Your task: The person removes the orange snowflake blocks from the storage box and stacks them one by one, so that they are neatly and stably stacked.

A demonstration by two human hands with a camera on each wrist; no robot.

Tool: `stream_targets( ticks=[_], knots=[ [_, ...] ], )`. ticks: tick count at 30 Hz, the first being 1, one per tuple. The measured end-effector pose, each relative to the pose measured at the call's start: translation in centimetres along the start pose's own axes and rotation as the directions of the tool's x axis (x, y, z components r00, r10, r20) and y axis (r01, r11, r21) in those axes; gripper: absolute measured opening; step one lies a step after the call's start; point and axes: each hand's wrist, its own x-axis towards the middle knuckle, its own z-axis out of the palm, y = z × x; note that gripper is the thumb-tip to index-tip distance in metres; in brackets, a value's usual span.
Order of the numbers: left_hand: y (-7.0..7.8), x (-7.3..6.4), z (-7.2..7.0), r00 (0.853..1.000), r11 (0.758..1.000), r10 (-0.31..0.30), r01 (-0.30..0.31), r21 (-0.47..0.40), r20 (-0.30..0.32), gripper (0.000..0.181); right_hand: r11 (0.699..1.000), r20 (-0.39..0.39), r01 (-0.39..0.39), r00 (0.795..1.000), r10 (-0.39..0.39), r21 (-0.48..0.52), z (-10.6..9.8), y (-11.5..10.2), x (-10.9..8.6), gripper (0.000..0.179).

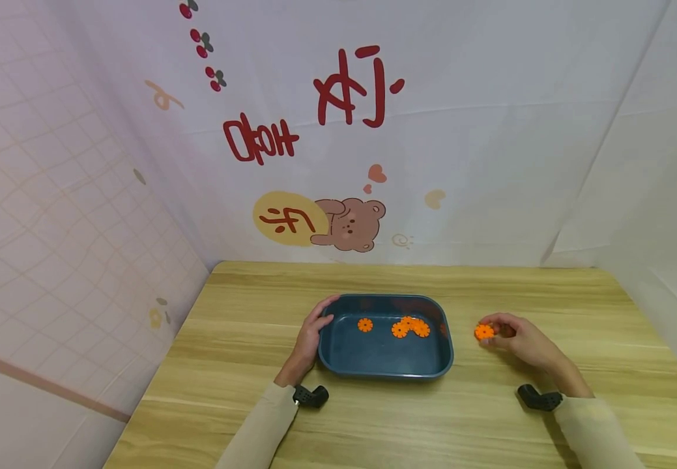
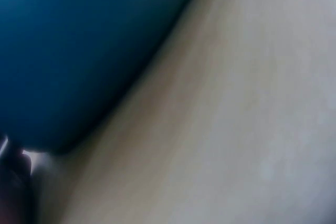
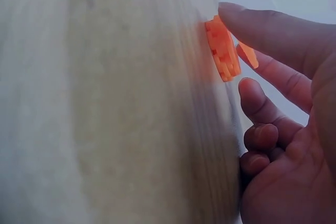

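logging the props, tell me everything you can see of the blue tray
The tray is dark blue, rectangular with rounded corners, raised walls and a smooth, shiny, plastic-looking surface. It sits upright on the wooden-looking table, long sides running left to right. Orange discs lie inside; the left hand grips its left end.

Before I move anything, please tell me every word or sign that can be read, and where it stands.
"安": white backdrop, printed sideways.
"喜": same backdrop, sideways.
"乐": yellow oval beside the bear, sideways.
No readable text shows on the tray or orange pieces.
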Motion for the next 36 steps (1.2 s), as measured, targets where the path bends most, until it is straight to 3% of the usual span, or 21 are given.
stream_targets(
  ticks=[14, 36],
  knots=[
    [-0.20, -0.08, -0.15, 1.000, 1.000, -0.004, 0.004, 0.009, 0.004, 0.044, 0.999, -0.004, -0.016, 1.000, 0.016, -0.044, 0.21, 0.13, -0.10, 0.031],
    [-0.17, -0.17, -0.30, 1.000, 1.000, -0.003, 0.003, 0.003, 0.022, 0.044, 0.998, 0.022, -0.055, 0.998, 0.055, -0.013, 0.12, 0.31, -0.14, 0.034]
  ],
)
